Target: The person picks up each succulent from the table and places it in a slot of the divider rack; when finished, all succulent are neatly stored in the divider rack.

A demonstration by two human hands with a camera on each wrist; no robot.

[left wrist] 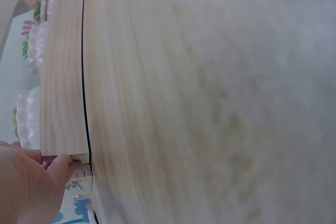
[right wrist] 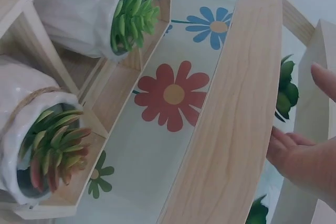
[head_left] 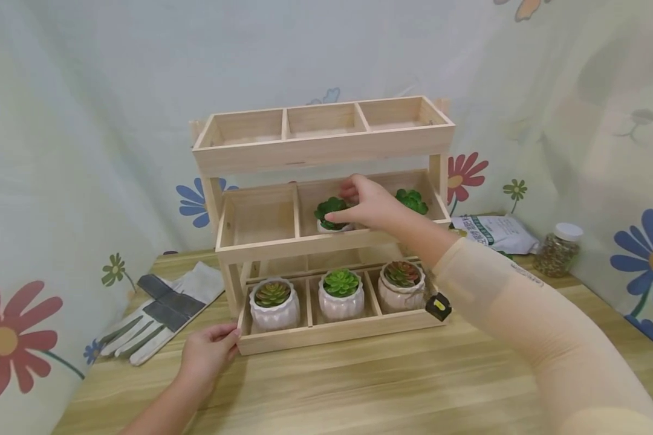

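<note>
A three-tier wooden plant stand (head_left: 326, 145) stands on the table. My left hand (head_left: 209, 350) pinches the left front corner of its lowest tray (left wrist: 64, 77) between thumb and fingers. On the middle tier, my right hand (head_left: 372, 202) is at a dark green succulent (head_left: 331, 211) in a white pot, thumb and fingers spread apart beside the leaves. The pot is mostly hidden by the tray front. Farther right on that tier, another green succulent (head_left: 412, 200) shows behind my forearm. Three white pots with succulents (head_left: 341, 293) fill the lowest tray's compartments.
Work gloves (head_left: 165, 308) lie left of the stand. To its right are a white printed bag (head_left: 495, 234) and a white-lidded jar (head_left: 559, 249). A small black tag (head_left: 438, 307) is near the lowest tray's right end. Flower-printed cloth hangs behind.
</note>
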